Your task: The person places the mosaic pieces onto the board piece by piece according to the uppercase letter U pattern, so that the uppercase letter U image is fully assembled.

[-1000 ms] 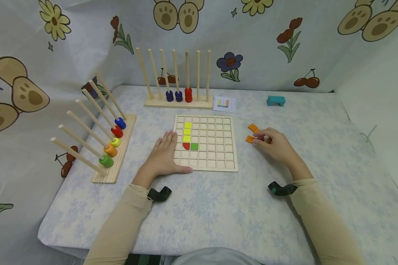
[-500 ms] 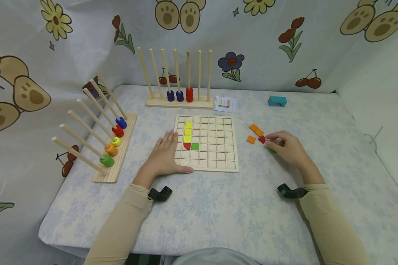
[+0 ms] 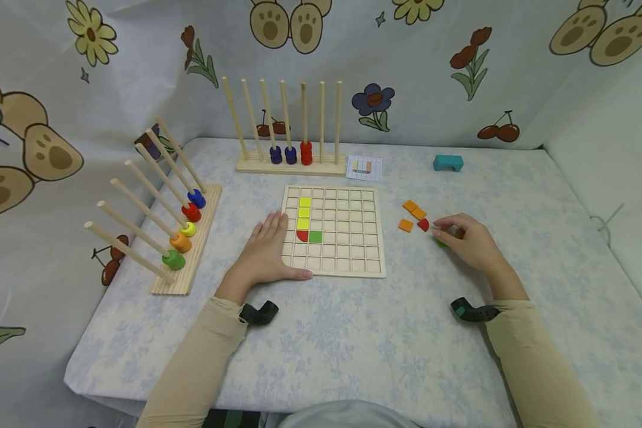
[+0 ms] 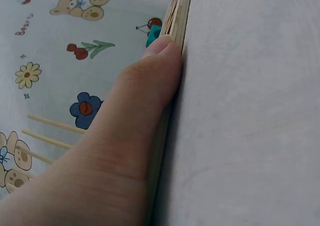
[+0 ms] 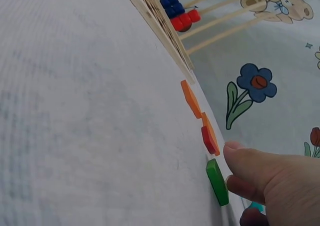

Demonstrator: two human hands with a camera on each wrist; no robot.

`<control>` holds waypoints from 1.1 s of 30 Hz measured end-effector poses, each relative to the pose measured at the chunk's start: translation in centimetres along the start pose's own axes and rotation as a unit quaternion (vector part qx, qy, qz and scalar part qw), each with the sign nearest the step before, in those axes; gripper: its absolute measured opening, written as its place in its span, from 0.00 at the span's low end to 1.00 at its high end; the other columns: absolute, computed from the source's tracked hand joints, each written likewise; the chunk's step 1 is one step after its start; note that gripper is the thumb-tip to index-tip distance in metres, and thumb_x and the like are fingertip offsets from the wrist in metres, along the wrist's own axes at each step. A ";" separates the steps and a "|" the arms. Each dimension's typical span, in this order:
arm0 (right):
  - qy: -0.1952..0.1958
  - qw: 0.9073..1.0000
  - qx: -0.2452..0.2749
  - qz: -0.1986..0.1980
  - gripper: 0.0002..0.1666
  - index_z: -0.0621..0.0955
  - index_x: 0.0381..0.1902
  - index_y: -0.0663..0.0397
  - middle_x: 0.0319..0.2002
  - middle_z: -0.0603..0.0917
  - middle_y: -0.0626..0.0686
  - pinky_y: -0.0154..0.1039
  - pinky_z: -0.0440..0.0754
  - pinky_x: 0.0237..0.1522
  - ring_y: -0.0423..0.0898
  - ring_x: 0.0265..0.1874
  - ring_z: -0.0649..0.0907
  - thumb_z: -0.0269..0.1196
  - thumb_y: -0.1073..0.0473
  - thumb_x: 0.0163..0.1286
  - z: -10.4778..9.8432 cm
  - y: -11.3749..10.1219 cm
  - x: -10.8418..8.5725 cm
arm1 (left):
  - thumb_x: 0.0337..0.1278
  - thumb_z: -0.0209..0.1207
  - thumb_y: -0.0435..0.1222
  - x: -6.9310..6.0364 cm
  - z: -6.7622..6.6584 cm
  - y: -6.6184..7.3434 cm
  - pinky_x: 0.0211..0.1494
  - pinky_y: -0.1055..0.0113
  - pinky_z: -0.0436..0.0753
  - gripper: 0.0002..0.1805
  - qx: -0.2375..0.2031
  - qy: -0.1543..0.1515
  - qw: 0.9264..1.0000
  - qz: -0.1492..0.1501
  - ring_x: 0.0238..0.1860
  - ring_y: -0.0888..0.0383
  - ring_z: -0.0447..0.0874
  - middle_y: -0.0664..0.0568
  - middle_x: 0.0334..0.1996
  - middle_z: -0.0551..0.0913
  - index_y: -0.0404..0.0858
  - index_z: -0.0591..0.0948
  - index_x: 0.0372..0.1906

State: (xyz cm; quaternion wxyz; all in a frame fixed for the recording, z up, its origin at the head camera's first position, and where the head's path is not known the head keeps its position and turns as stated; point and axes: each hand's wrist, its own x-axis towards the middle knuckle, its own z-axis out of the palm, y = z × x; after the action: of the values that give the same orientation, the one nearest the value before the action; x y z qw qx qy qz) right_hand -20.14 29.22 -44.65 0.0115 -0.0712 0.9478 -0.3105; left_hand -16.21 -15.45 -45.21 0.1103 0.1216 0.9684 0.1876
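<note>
One left hand (image 3: pixel 259 252) on the board (image 3: pixel 348 235), one right hand (image 3: pixel 468 244) by a green tile (image 3: pixel 441 242)

Nearest, two beige sleeves (image 3: pixel 540 362) extend over the desk (image 3: pixel 342 339), with a dark wrist device (image 3: pixel 473 311) at each cuff.

The left hand lies flat with its fingers straight over the board's left side, its thumb out along the near edge. The right hand is well to the right of the board, its thumb and fingers loosely bent and apart. The green tile lies on the desk just below its thumb; whether they touch cannot be told.

On the gridded board, a green square (image 3: pixel 315 237) sits right of a rounded red piece (image 3: pixel 302 236), and three yellow squares (image 3: pixel 303 213) run in a column beyond the red.

Between board and right hand lie a loose red tile (image 3: pixel 423 224) and three orange tiles (image 3: pixel 406 225).

Left of the board, a wooden peg stand (image 3: pixel 184 267) carries green, orange, yellow, red and blue rings (image 3: pixel 191 212).

Farther off stand a second peg stand (image 3: pixel 289 169) with dark blue and red rings, a small patterned card (image 3: pixel 364 168) and a teal block (image 3: pixel 448 163). A cartoon-printed backdrop (image 3: pixel 417 59) closes the far side.
</note>
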 end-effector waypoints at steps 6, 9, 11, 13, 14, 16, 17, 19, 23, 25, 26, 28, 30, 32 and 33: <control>0.008 1.000 -0.004 -0.014 0.19 0.85 0.52 0.48 0.47 0.82 0.50 0.32 0.69 0.32 0.44 0.34 0.71 0.62 0.45 0.71 -0.1 0.7 -0.2 | 0.20 0.55 0.86 0.1 0.1 -0.1 0.82 0.50 0.35 0.85 -0.001 0.000 1.000 0.000 0.81 0.51 0.26 0.46 0.81 0.31 0.39 0.35 0.80; -0.002 1.000 -0.005 -0.013 0.20 0.85 0.53 0.48 0.49 0.82 0.51 0.31 0.70 0.36 0.44 0.36 0.72 0.61 0.44 0.72 -0.3 1.0 -0.3 | 0.19 0.54 0.86 0.2 0.2 -0.2 0.82 0.50 0.35 0.85 -0.001 0.000 1.000 0.001 0.81 0.51 0.26 0.47 0.81 0.31 0.39 0.34 0.80; -0.009 1.000 -0.005 -0.010 0.21 0.84 0.54 0.47 0.51 0.81 0.51 0.31 0.70 0.37 0.44 0.37 0.72 0.61 0.43 0.72 -0.4 1.1 -0.3 | 0.19 0.54 0.86 0.2 0.2 -0.3 0.82 0.50 0.35 0.85 -0.001 0.000 1.000 0.001 0.81 0.51 0.25 0.47 0.81 0.30 0.39 0.34 0.80; -0.016 1.000 -0.003 -0.007 0.21 0.84 0.54 0.47 0.52 0.81 0.50 0.31 0.70 0.38 0.43 0.38 0.72 0.61 0.42 0.72 -0.5 1.1 -0.4 | 0.20 0.55 0.86 0.2 0.2 -0.3 0.82 0.50 0.35 0.85 -0.001 -0.001 1.000 0.002 0.81 0.51 0.26 0.47 0.81 0.30 0.39 0.34 0.80; -0.017 1.000 -0.003 -0.009 0.21 0.84 0.54 0.47 0.51 0.80 0.50 0.31 0.69 0.38 0.43 0.38 0.72 0.61 0.42 0.72 -0.5 1.1 -0.5 | 0.20 0.55 0.86 0.2 0.1 -0.2 0.82 0.50 0.34 0.85 -0.002 -0.002 1.000 0.001 0.81 0.51 0.26 0.47 0.81 0.30 0.39 0.34 0.80; -0.021 1.000 0.003 -0.014 0.21 0.84 0.54 0.47 0.50 0.80 0.50 0.31 0.69 0.37 0.42 0.37 0.71 0.61 0.43 0.72 -0.6 1.1 -0.6 | 0.21 0.56 0.85 0.1 0.1 -0.2 0.82 0.50 0.35 0.84 -0.003 -0.002 1.000 0.002 0.81 0.51 0.26 0.47 0.81 0.30 0.39 0.34 0.80; -0.023 1.000 0.005 -0.020 0.20 0.84 0.54 0.47 0.49 0.79 0.50 0.31 0.68 0.36 0.42 0.36 0.70 0.61 0.44 0.72 -0.6 1.2 -0.7 | 0.22 0.56 0.85 0.1 0.1 -0.2 0.82 0.50 0.35 0.84 -0.003 -0.003 1.000 0.002 0.81 0.51 0.26 0.47 0.81 0.30 0.39 0.34 0.80; -0.026 0.999 0.008 -0.031 0.19 0.84 0.54 0.48 0.48 0.78 0.50 0.31 0.67 0.34 0.41 0.34 0.69 0.61 0.46 0.72 -0.6 1.2 -0.8 | 0.22 0.56 0.85 0.1 0.1 -0.2 0.82 0.50 0.35 0.84 -0.003 -0.003 1.000 0.002 0.81 0.51 0.26 0.47 0.81 0.30 0.39 0.35 0.80; -0.030 0.998 0.010 -0.048 0.18 0.85 0.54 0.49 0.49 0.77 0.50 0.31 0.67 0.33 0.39 0.34 0.68 0.62 0.49 0.72 -0.6 1.4 -0.9 | 0.22 0.56 0.85 0.0 0.1 -0.2 0.82 0.50 0.35 0.84 -0.001 -0.003 1.000 0.001 0.81 0.51 0.26 0.47 0.81 0.30 0.39 0.35 0.80; -0.029 0.998 0.008 -0.049 0.17 0.85 0.53 0.49 0.49 0.77 0.50 0.31 0.67 0.35 0.39 0.34 0.69 0.62 0.49 0.72 -0.5 1.5 -0.9 | 0.22 0.56 0.85 0.1 0.1 -0.2 0.82 0.50 0.35 0.84 0.000 -0.003 1.000 0.000 0.81 0.51 0.26 0.47 0.81 0.30 0.39 0.35 0.80; -0.028 0.998 0.007 -0.049 0.17 0.85 0.52 0.49 0.49 0.77 0.51 0.31 0.67 0.35 0.39 0.35 0.69 0.62 0.49 0.72 -0.5 1.6 -0.9 | 0.21 0.56 0.85 0.1 0.1 -0.2 0.82 0.50 0.35 0.84 0.000 -0.003 1.000 -0.001 0.81 0.51 0.26 0.47 0.81 0.30 0.39 0.35 0.80; -0.027 0.999 0.005 -0.046 0.16 0.85 0.51 0.48 0.49 0.77 0.50 0.32 0.68 0.35 0.40 0.35 0.69 0.62 0.48 0.72 -0.4 1.6 -0.9 | 0.21 0.56 0.85 0.1 0.1 -0.2 0.82 0.50 0.35 0.84 0.001 -0.003 1.000 -0.001 0.81 0.51 0.26 0.47 0.81 0.30 0.39 0.34 0.80; -0.027 0.999 0.003 -0.041 0.16 0.85 0.49 0.48 0.47 0.77 0.50 0.33 0.67 0.35 0.41 0.35 0.69 0.62 0.47 0.72 -0.4 1.6 -0.8 | 0.21 0.55 0.85 0.2 0.2 -0.2 0.82 0.51 0.34 0.85 0.002 -0.003 1.000 -0.002 0.81 0.52 0.25 0.47 0.81 0.30 0.39 0.34 0.80; -0.027 0.999 0.003 -0.035 0.16 0.84 0.49 0.48 0.46 0.77 0.50 0.33 0.67 0.35 0.42 0.34 0.69 0.62 0.46 0.72 -0.4 1.6 -0.8 | 0.21 0.55 0.86 0.2 0.3 -0.3 0.82 0.51 0.35 0.85 0.004 -0.003 1.000 -0.002 0.81 0.52 0.26 0.47 0.81 0.30 0.39 0.34 0.80; -0.026 0.999 0.003 -0.032 0.16 0.84 0.48 0.48 0.44 0.77 0.50 0.33 0.67 0.35 0.42 0.35 0.69 0.62 0.45 0.72 -0.3 1.6 -0.8 | 0.21 0.55 0.86 0.2 0.3 -0.3 0.82 0.51 0.35 0.85 0.004 -0.003 1.000 -0.002 0.81 0.52 0.25 0.47 0.81 0.30 0.39 0.34 0.80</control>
State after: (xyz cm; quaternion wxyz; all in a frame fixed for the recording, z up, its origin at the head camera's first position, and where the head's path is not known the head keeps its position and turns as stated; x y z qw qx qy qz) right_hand -19.58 30.76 -45.33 0.0265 -0.1096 0.9434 -0.3120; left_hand -16.40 -15.60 -45.64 0.1133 0.1206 0.9691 0.1828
